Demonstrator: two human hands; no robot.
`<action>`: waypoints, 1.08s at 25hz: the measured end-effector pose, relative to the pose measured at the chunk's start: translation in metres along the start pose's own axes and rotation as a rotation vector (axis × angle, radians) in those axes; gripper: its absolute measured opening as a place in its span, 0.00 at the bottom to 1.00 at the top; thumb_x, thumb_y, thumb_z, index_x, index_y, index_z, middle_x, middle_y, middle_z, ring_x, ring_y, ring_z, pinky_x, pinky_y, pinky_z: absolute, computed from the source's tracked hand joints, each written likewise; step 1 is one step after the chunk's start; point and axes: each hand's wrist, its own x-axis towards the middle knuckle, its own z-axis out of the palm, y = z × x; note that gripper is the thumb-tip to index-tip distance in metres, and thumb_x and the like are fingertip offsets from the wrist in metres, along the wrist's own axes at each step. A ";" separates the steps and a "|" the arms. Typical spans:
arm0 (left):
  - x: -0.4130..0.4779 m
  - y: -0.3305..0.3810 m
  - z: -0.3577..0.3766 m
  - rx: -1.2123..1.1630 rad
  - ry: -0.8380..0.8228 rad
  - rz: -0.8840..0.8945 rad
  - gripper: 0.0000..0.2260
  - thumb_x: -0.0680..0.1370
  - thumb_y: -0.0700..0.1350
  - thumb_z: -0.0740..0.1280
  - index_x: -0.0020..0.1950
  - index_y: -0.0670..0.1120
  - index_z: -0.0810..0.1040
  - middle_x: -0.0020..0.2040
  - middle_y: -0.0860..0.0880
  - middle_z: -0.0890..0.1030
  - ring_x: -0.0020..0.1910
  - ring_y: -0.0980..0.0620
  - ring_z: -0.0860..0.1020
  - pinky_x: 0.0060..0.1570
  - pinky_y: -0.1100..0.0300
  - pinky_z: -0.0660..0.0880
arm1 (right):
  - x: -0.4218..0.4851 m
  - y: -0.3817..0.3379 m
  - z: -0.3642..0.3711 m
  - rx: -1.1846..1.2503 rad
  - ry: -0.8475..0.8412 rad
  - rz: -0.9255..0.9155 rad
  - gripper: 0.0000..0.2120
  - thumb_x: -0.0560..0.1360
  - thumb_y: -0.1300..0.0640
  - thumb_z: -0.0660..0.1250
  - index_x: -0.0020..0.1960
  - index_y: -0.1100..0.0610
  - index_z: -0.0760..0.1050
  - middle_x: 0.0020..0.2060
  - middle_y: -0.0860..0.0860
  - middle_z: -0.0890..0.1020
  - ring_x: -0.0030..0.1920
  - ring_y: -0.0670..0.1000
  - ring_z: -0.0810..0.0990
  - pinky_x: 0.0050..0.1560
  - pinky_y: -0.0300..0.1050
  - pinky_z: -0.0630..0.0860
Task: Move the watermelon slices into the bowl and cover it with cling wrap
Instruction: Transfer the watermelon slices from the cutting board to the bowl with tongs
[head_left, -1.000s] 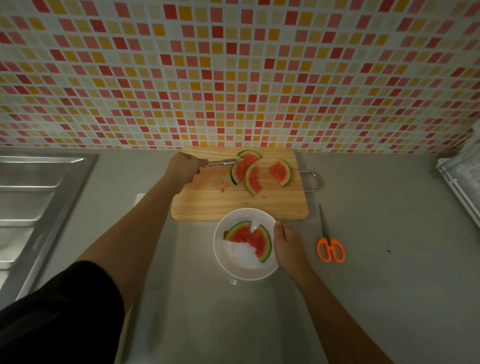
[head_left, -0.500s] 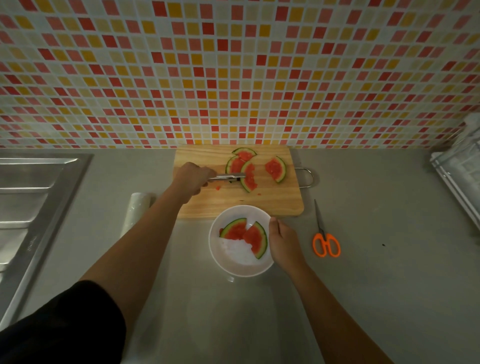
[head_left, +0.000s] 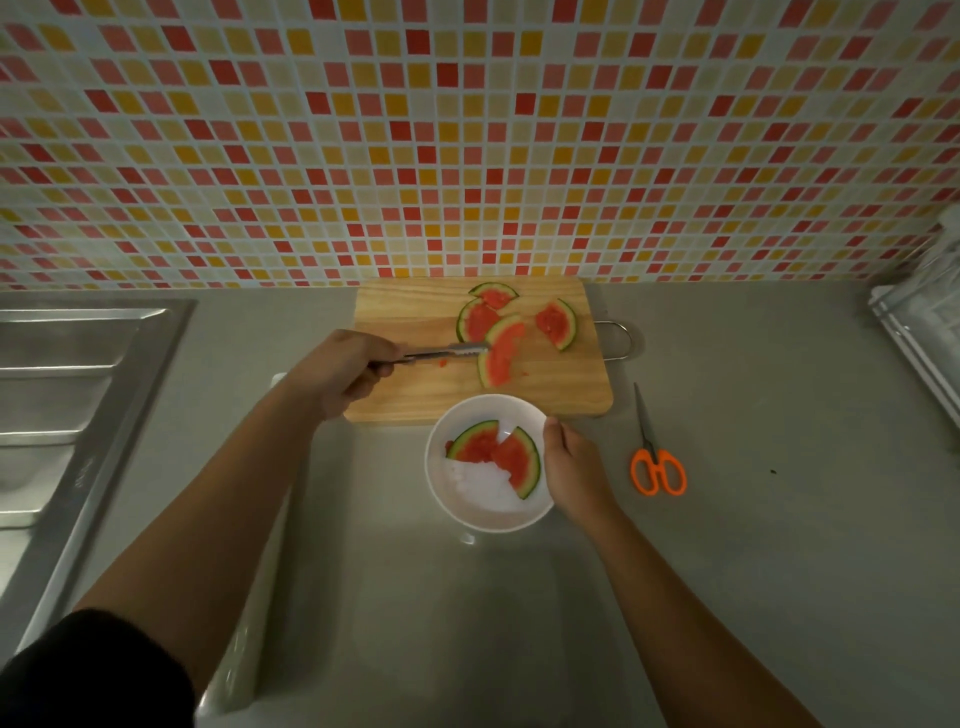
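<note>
Change since earlier: the tongs (head_left: 445, 353) have drawn one watermelon slice (head_left: 500, 352) nearward, clear of the stack it lay in a second ago; bowl contents unchanged.
Left hand (head_left: 347, 373): closed round the tongs' handles, over the left part of the chopping board (head_left: 410, 312); tongs run left to right, tips pinching the slice's left rind edge.
Gripped slice: near-centre of board; long axis far-to-near, rind arc on the left, red flesh facing right.
Other slices on board: two overlapping at the far edge (head_left: 480, 312); one alone to the right (head_left: 558, 323), rind to the right.
Bowl (head_left: 488, 512): white, on the bench (head_left: 779, 519) just near of the board; holds two slices (head_left: 496, 454), rinds outward, points meeting.
Right hand (head_left: 574, 470): closed on the bowl's right rim, thumb on top.
Scissors (head_left: 655, 457): orange handles, right of bowl, blades pointing far.
Cling wrap roll (head_left: 249, 623): left of bowl, mostly hidden beneath the left arm.
Sink (head_left: 67, 395): steel, far left.
</note>
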 end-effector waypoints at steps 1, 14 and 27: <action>-0.011 -0.001 -0.007 0.097 -0.043 0.009 0.07 0.76 0.39 0.66 0.45 0.36 0.81 0.29 0.48 0.69 0.22 0.57 0.61 0.19 0.67 0.57 | -0.001 -0.001 0.000 0.004 -0.006 -0.001 0.16 0.81 0.52 0.50 0.43 0.58 0.72 0.41 0.55 0.78 0.44 0.55 0.76 0.45 0.44 0.68; -0.056 0.024 0.042 1.368 -0.321 0.484 0.13 0.77 0.50 0.65 0.50 0.43 0.83 0.47 0.46 0.83 0.45 0.50 0.78 0.48 0.54 0.75 | 0.002 -0.003 0.001 -0.031 -0.001 0.008 0.21 0.82 0.52 0.48 0.48 0.63 0.76 0.49 0.61 0.80 0.51 0.59 0.77 0.49 0.46 0.68; 0.052 0.011 0.024 0.580 0.345 0.377 0.14 0.79 0.50 0.64 0.58 0.44 0.81 0.50 0.43 0.83 0.52 0.44 0.78 0.49 0.58 0.70 | 0.004 0.002 0.003 -0.022 0.008 -0.021 0.18 0.82 0.53 0.50 0.39 0.58 0.71 0.37 0.56 0.77 0.41 0.55 0.76 0.42 0.44 0.66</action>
